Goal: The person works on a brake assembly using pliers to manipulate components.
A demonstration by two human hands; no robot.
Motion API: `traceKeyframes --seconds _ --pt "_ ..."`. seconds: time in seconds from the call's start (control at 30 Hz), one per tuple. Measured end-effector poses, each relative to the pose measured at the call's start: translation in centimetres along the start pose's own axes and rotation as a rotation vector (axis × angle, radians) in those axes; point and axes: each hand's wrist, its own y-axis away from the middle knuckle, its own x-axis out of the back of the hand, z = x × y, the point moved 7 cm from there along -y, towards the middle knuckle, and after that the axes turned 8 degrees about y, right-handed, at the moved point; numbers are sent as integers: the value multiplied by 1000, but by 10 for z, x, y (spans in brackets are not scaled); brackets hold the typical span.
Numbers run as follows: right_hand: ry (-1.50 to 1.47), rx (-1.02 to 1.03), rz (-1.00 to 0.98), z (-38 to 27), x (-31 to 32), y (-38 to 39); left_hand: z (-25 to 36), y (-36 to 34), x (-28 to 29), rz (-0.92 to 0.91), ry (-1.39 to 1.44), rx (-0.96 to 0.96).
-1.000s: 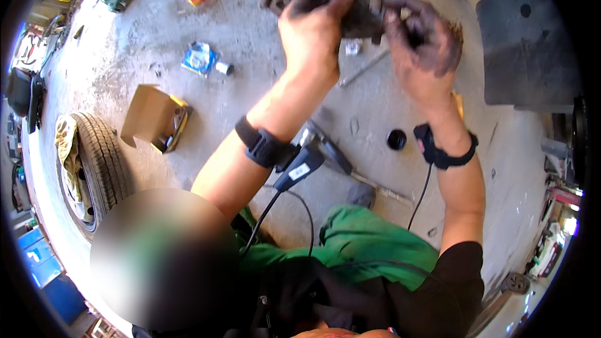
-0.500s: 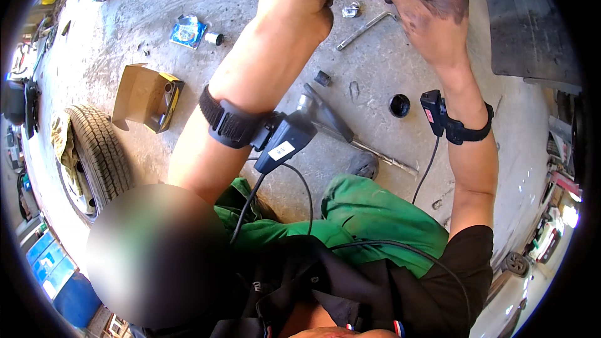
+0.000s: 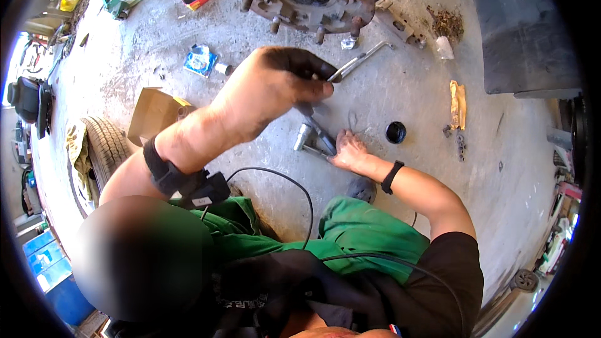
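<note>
My left hand [image 3: 285, 81] is raised below the wheel hub [image 3: 260, 6], its fingers pinched round a thin silvery pin-like piece [image 3: 345, 67] whose exact kind is unclear. Dark grime coats the fingers. Low over the floor, my right hand [image 3: 348, 149] is bunched at a long metal bar [image 3: 316, 151] with a silver socket-like head [image 3: 303, 136]. A black bar-shaped tool [image 3: 322, 136] lies against it. The undersides of the right fingers are hidden. Threaded studs stand out of the rusty hub.
An L-shaped wrench [image 3: 379, 49] and a black round cup [image 3: 395, 132] lie on the concrete. Leftward are an open cardboard box [image 3: 150, 112], a blue packet [image 3: 200, 61] and a tyre [image 3: 106, 147]. A yellow wrapper [image 3: 457, 103] and a dark panel [image 3: 519, 37] are rightward.
My hands have parted from the top of the view. The left came down and inward with the thin piece; the right dropped to the bar on the floor. The hub has come into view.
</note>
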Motion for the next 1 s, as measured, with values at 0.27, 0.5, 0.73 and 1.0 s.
traceKeyframes --seconds 0.27,0.5,0.73,1.0 --pt "-1266 -138 -523 15 -10 -22 -4 13 4 57 -54 -28" --pt "-1234 392 -255 -32 165 63 -37 22 27 98 -4 100" --pt "-1479 604 -350 -65 191 94 -38 28 33 139 -3 74" --pt "-1383 718 -21 -66 183 89 -39 34 29 174 7 12"
